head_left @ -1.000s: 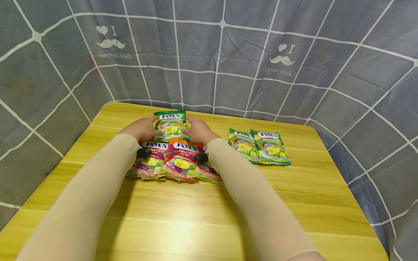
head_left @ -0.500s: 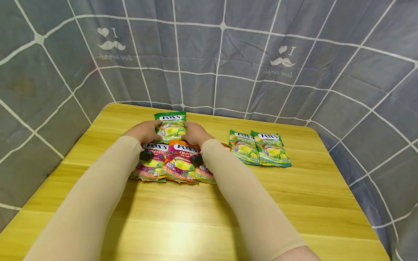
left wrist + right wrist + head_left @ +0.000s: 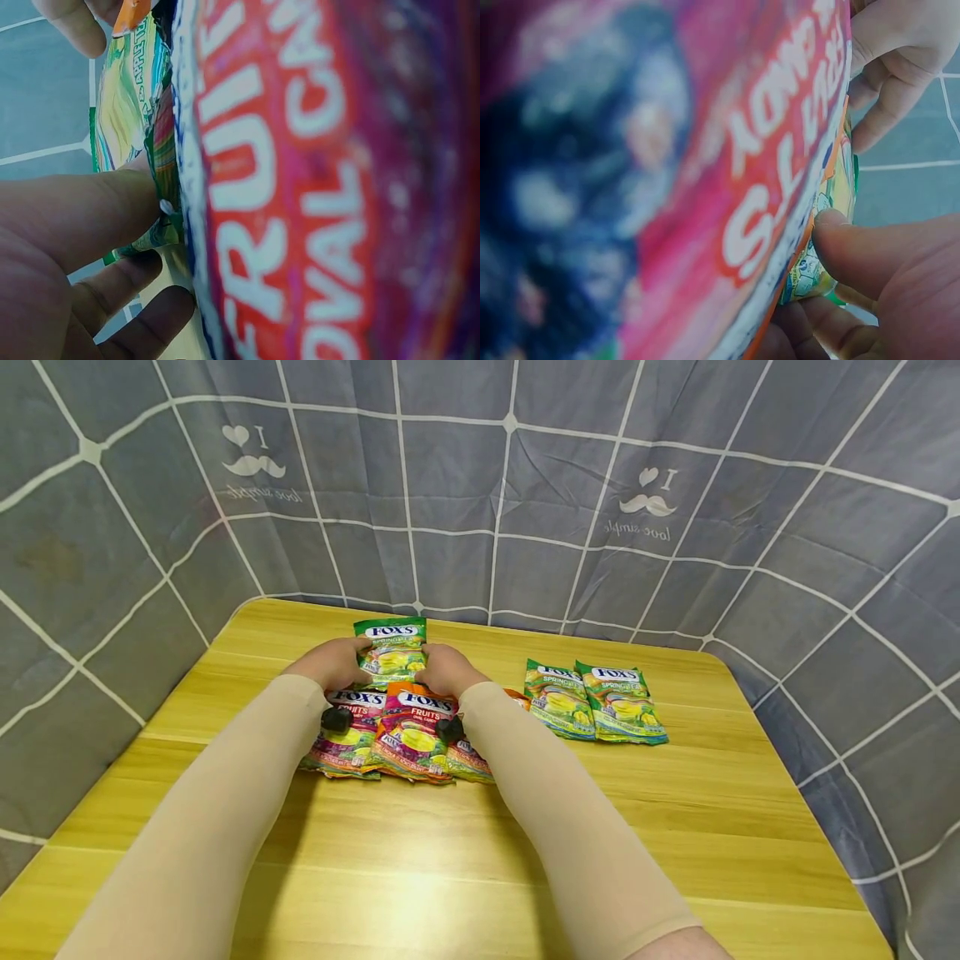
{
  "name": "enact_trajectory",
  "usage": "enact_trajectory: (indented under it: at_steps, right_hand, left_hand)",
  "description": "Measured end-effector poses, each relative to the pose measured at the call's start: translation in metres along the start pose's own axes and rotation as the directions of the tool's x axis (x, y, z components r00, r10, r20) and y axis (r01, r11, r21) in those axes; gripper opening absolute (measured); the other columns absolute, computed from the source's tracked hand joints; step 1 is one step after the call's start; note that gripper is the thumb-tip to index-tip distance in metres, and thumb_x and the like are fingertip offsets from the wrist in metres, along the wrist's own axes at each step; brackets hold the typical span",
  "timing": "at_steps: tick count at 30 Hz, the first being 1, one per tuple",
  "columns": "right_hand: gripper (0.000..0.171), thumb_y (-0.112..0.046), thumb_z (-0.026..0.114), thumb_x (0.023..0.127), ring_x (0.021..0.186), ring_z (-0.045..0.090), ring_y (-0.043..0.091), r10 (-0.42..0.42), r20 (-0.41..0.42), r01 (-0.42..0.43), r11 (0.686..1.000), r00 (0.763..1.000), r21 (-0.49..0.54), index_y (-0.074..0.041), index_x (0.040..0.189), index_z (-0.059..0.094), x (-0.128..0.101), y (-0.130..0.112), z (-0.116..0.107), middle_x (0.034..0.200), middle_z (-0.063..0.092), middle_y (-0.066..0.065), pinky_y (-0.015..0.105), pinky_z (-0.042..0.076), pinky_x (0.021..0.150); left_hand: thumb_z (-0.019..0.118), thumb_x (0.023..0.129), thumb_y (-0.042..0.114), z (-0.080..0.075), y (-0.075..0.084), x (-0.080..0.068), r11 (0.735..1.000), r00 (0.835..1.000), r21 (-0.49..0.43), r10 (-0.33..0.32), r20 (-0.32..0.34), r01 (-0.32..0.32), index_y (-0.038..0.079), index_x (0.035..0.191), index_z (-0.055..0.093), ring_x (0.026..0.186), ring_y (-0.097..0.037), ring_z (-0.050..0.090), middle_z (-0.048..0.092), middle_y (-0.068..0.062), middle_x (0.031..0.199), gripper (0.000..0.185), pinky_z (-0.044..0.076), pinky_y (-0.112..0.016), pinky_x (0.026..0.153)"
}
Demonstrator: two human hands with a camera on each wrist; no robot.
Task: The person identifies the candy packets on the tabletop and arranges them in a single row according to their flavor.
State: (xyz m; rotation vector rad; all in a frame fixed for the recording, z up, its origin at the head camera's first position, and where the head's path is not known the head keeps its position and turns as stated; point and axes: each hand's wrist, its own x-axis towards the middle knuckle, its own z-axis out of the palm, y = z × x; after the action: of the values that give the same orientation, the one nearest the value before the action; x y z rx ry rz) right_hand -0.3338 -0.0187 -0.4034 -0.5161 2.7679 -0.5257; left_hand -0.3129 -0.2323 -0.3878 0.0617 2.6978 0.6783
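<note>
The left hand [image 3: 327,662] pinches the left edge of a green candy bag [image 3: 392,650], thumb on its face and fingers curled beneath, as the left wrist view shows. White letters on the bag's glossy green band read "FOX'S", with "SPRING TEA" below. It is a flat, crinkly foil pouch, held just above the far middle of the table [image 3: 420,877], which is yellow wood-grain laminate with rounded corners. The right hand [image 3: 447,668] pinches the bag's right edge in the same way, thumb on top, fingers under.

In front of the hands lie overlapping fruit candy bags [image 3: 397,735], red, orange and purple, marked "FOX'S FRUITS"; the wrist views read "FRUITS" and "OVAL CANDY" in blurred close-up. Beige sleeves [image 3: 225,810] cover both forearms.

To the right, two more green bags [image 3: 596,700] marked "FOX'S SPRING TEA" lie flat side by side, edges overlapping. Behind hangs a grey gridded curtain [image 3: 480,493] printed with moustaches and mirrored "love simple".

Against half a second ago, both hands and the bag sit almost unchanged; a second ago the right hand was farther right.
</note>
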Motion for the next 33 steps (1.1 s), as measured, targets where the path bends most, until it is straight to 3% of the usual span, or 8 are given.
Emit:
enact_trajectory:
  at_steps: [12, 22, 26, 29, 33]
  right_hand:
    - [0.067, -0.033, 0.061, 0.108, 0.154, 0.041, 0.027, 0.026, 0.005, -0.026, 0.999, 1.0, 0.029, -0.009, 0.165, 0.036, -0.003, 0.002, 0.0, 0.166, 0.044, 0.01, 0.04, 0.034, 0.128]
    - [0.069, -0.031, 0.065, 0.106, 0.15, 0.047, 0.028, 0.046, -0.061, -0.036, 0.986, 0.997, 0.162, -0.01, 0.165, 0.035, 0.0, 0.003, -0.003, 0.165, 0.046, 0.011, 0.042, 0.036, 0.126]
    - [0.069, -0.029, 0.064, 0.107, 0.14, 0.055, 0.026, 0.028, -0.083, -0.01, 0.977, 0.996, 0.212, -0.011, 0.166, 0.034, -0.005, 0.002, -0.016, 0.16, 0.051, 0.01, 0.04, 0.043, 0.122]
    - [0.068, -0.026, 0.064, 0.107, 0.132, 0.059, 0.024, 0.009, -0.119, 0.025, 0.961, 0.993, 0.274, -0.011, 0.166, 0.034, -0.014, 0.003, -0.03, 0.155, 0.055, 0.012, 0.038, 0.048, 0.116]
    - [0.069, -0.021, 0.066, 0.106, 0.103, 0.058, 0.024, 0.007, -0.176, 0.069, 0.902, 0.984, 0.425, -0.012, 0.166, 0.033, -0.028, 0.009, -0.049, 0.131, 0.058, 0.015, 0.033, 0.052, 0.091]
  left_hand:
    - [0.071, 0.1, 0.018, 0.004, 0.009, 0.001, 0.998, 0.996, -0.008, 0.06, -0.064, -0.06, 0.008, 0.167, 0.029, 0.147, -0.048, 0.041, 0.037, -0.027, 0.165, 0.08, 0.037, -0.063, 0.121]
    - [0.07, 0.101, 0.012, 0.003, 0.014, 0.004, 0.995, 0.981, -0.041, 0.082, -0.175, -0.091, 0.009, 0.166, 0.031, 0.15, -0.049, 0.038, 0.037, -0.025, 0.166, 0.076, 0.037, -0.064, 0.12]
    - [0.066, 0.101, 0.009, -0.005, 0.02, -0.004, 0.989, 0.973, -0.083, 0.106, -0.204, -0.125, 0.011, 0.168, 0.028, 0.143, -0.047, 0.045, 0.038, -0.025, 0.165, 0.076, 0.045, -0.062, 0.113]
    - [0.066, 0.102, 0.01, -0.012, 0.027, -0.008, 0.983, 0.967, -0.1, 0.13, -0.217, -0.155, 0.012, 0.168, 0.028, 0.123, -0.047, 0.054, 0.036, -0.025, 0.166, 0.076, 0.05, -0.058, 0.1]
    - [0.068, 0.102, 0.013, -0.018, 0.04, -0.011, 0.975, 0.959, -0.102, 0.172, -0.227, -0.199, 0.013, 0.168, 0.029, 0.128, -0.046, 0.053, 0.033, -0.022, 0.169, 0.076, 0.049, -0.06, 0.105]
